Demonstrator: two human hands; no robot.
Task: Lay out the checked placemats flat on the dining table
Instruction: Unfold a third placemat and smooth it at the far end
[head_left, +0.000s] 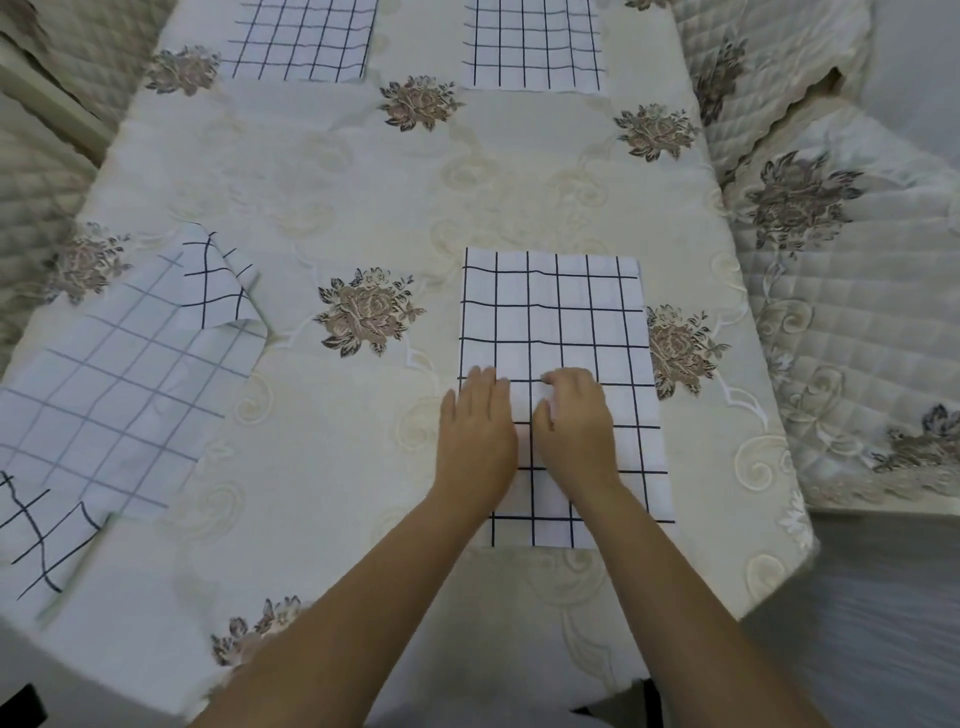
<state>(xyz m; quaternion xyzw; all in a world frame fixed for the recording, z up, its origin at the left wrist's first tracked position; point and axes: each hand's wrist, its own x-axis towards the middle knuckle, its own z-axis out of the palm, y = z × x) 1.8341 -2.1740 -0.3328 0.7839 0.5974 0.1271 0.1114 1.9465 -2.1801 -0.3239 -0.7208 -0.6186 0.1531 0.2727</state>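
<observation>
Currently both hands work on the near placemat (558, 322), a white woven cloth with a dark window-pane check, lying flat and squared near the worktop's front edge, right of centre. Left hand (475, 436) lies palm down, fingers extended and together, over the mat's left border. Right hand (574, 423) rests just beside it on the mat, fingers curled; whether it pinches a fold I cannot tell.

Progress, judged: three mats appear laid. Far left placemat (301, 41) and far right placemat (535, 44) sit flat at the far side, cut by the frame's top edge. Remaining: the left placemat (119, 379), askew, pale reverse side mostly up, one corner flipped over, near end rumpled at the worktop's edge. It wants turning and smoothing.

Tablecloth (363, 192): cream jacquard with scroll relief and brown embroidered roses, soft and slightly padded. Quilted chair covers (831, 322) in matching fabric stand to the right.
</observation>
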